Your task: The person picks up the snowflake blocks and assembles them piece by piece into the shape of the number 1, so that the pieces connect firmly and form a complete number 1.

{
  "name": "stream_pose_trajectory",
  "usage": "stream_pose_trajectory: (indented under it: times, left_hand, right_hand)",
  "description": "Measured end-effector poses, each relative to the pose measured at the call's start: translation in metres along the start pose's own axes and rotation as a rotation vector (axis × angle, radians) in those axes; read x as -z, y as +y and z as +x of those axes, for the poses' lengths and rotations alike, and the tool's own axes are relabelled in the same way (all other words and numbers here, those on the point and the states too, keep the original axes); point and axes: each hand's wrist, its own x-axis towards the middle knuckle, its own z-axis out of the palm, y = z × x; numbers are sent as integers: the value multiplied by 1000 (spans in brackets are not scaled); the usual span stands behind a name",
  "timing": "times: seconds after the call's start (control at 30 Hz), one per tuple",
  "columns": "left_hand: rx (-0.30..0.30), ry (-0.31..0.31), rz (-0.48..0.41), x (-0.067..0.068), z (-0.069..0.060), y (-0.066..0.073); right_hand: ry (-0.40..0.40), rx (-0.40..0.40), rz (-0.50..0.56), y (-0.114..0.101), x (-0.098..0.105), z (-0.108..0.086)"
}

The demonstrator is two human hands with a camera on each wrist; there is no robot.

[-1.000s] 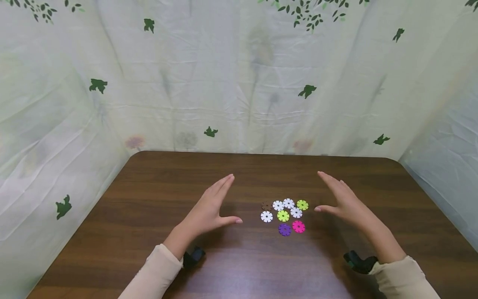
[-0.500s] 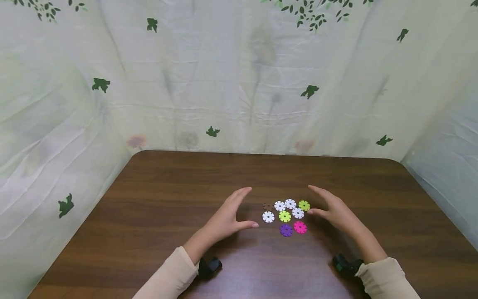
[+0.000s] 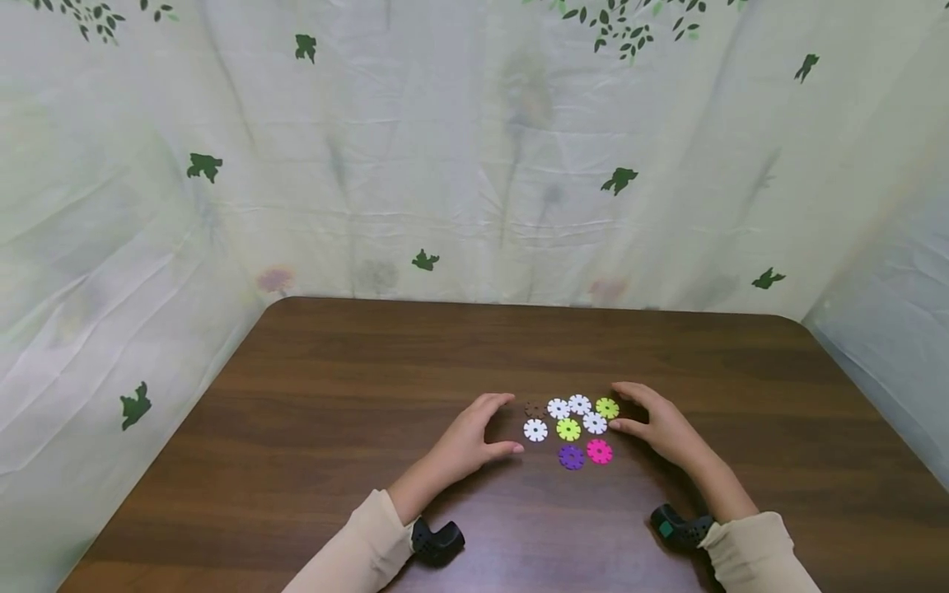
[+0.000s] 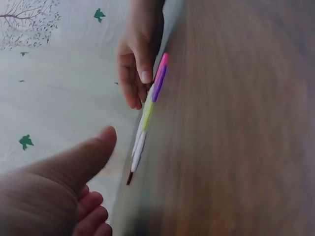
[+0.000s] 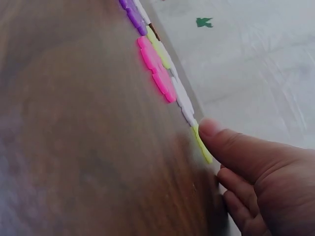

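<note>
A cluster of flat notched discs lies on the brown table: several white ones, one of them a white disc [image 3: 535, 430] at the left, two lime discs, a purple disc [image 3: 571, 457], a pink disc [image 3: 599, 451] and a dark brown disc [image 3: 535, 409] that blends with the wood. To their left my left hand [image 3: 470, 441] is held with thumb and fingers spread apart, touching none that I can see. At the right side my right hand [image 3: 663, 424] curves beside the outer lime disc [image 3: 607, 408], thumb near a white disc [image 3: 595, 422]; contact cannot be told.
The wooden table [image 3: 356, 362] extends around the discs. Behind it and at both sides hangs a pale curtain [image 3: 460, 148] with green leaf prints. Black wrist cameras, such as the left one [image 3: 439, 543], sit under both sleeves.
Both hands have moved inward and lower, toward the discs from either side. The gaps between thumb and fingers have narrowed. The discs keep their arrangement.
</note>
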Motion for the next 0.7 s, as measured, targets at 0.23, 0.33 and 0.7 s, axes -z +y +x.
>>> stream_pose_trajectory:
  times: [0.23, 0.33, 0.7]
  left_hand:
    - [-6, -15, 39, -9, 5, -1]
    - [-1, -16, 54, -13, 8, 1]
    - [11, 6, 102, -23, 15, 7]
  right_hand:
    - [2, -14, -2, 4, -3, 0]
    - [1, -19, -16, 4, -5, 1]
    - [24, -27, -22, 1, -7, 2]
